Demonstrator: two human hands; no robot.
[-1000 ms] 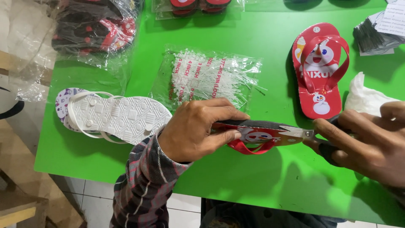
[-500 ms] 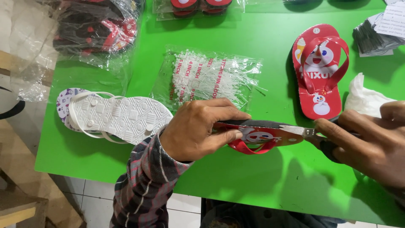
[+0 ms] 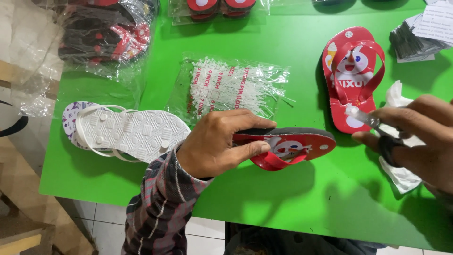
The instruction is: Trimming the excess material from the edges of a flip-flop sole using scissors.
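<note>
My left hand (image 3: 217, 141) grips a red flip-flop (image 3: 288, 144) with a cartoon print, held on its edge just above the green table (image 3: 283, 203), its dark sole turned away from me. My right hand (image 3: 417, 137) is to the right of the flip-flop's toe end, apart from it. It holds a small tool (image 3: 373, 123) with a black finger loop and a pale tip; I cannot tell what kind of tool it is. A matching red flip-flop (image 3: 351, 75) lies face up behind the tool.
A white pair of flip-flops (image 3: 127, 132) lies sole up at the left. A clear bag of white plastic pins (image 3: 231, 85) sits in the middle. Bagged sandals (image 3: 104, 38) are at the back left, papers (image 3: 424, 30) at the back right, white crumpled plastic (image 3: 401, 174) under my right hand.
My right hand has pulled the tool off the flip-flop's end and moved to the right and slightly up. My left hand keeps the flip-flop in about the same place.
</note>
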